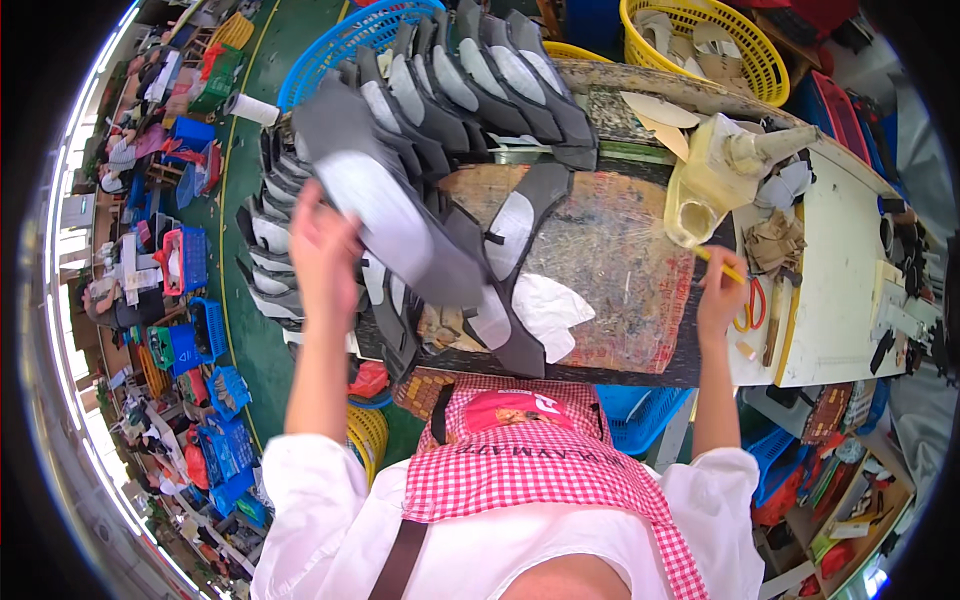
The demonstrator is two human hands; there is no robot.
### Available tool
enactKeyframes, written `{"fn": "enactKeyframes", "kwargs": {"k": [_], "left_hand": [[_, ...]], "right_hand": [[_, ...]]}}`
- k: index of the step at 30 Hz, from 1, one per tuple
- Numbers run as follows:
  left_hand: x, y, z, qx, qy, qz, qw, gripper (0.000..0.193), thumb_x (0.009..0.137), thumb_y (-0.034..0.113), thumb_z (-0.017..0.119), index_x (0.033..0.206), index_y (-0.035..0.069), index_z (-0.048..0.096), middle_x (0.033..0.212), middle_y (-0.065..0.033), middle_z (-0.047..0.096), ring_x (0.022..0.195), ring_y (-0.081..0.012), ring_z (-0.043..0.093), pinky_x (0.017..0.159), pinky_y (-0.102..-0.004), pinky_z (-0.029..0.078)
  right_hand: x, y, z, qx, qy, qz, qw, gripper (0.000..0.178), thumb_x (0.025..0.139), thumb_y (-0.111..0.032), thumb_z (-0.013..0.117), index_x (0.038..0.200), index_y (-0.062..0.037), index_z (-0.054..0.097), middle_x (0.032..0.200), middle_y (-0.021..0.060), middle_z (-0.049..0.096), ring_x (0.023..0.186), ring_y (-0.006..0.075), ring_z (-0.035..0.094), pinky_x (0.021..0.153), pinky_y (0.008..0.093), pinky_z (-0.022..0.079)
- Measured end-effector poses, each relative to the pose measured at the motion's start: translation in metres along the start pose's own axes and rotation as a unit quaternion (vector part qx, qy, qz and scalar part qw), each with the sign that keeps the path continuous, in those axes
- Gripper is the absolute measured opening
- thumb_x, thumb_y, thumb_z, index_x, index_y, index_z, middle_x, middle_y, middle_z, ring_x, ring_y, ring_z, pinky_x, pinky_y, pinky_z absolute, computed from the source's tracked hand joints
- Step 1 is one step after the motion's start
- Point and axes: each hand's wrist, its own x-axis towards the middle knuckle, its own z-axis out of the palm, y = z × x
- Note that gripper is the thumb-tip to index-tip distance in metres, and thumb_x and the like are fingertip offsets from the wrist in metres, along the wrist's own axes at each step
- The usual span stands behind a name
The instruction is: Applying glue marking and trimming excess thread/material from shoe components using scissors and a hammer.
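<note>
Head view: left hand (326,240) raised over the left side, fingers part-bent and motion-blurred, at the left edge of a large dark grey curved flat piece with a long whitish panel (385,205). Cannot tell whether pinching that edge or just touching. Large piece also blurred, slanting from far left down toward the near middle, in front of other pieces.

Right hand (722,290) on the right, fingers curled in, pinching a slim yellow stick (703,254). Stick's far end by the near mouth of a cream, crusted plastic container with a spout (715,165).

Underneath, a worn rectangular board smeared brown and red (630,260). On its left part, smaller dark grey curved pieces with whitish panels (512,230), partly overlapping. Just right of these, near side, an irregular flat white scrap (550,310).

Far side: overlapping row of similar grey-and-white pieces (485,75). Left: layered pile of the same kind (270,235). Blue plastic basket (350,45) far left; yellow plastic basket (775,75) far right, pale scraps inside. Right of right hand: scissors with orange-red handle loop (763,300), crumpled brown paper (775,240) farther back.
</note>
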Motion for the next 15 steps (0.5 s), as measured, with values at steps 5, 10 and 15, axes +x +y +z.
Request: {"fn": "enactKeyframes", "kwargs": {"k": [5,10,15], "left_hand": [[0.146,-0.023,-0.082,0.243,0.116,0.106,0.957,0.064,0.074,0.008,0.064,0.127,-0.008,0.032,0.109,-0.0154,0.052,0.097,-0.0216,0.054,0.081,-0.0292,0.045],[0.019,-0.064,-0.022,0.28,-0.121,0.107,0.946,0.046,0.083,0.014,0.056,0.124,-0.001,0.042,0.107,-0.0123,0.055,0.099,-0.0203,0.055,0.087,-0.0307,0.041],[-0.106,-0.162,-0.029,0.083,-0.081,-0.258,0.959,0.059,0.082,0.015,0.06,0.131,0.0,0.031,0.102,-0.0087,0.052,0.087,-0.0142,0.052,0.081,-0.0265,0.043]], "right_hand": [[0.055,0.0,0.031,-0.214,-0.091,-0.167,0.958,0.02,0.085,-0.019,0.058,0.083,0.001,0.058,0.07,0.0029,0.056,0.058,0.0071,0.047,0.052,0.0219,0.037],[0.041,0.009,0.024,-0.118,0.029,-0.016,0.992,0.028,0.085,-0.026,0.057,0.076,0.0003,0.056,0.062,0.0027,0.056,0.049,0.0117,0.046,0.048,0.0267,0.039],[-0.09,-0.034,0.125,0.23,-0.336,0.142,0.902,0.007,0.08,-0.01,0.055,0.084,-0.004,0.057,0.07,0.0039,0.059,0.055,0.0096,0.055,0.053,0.022,0.044]]}}
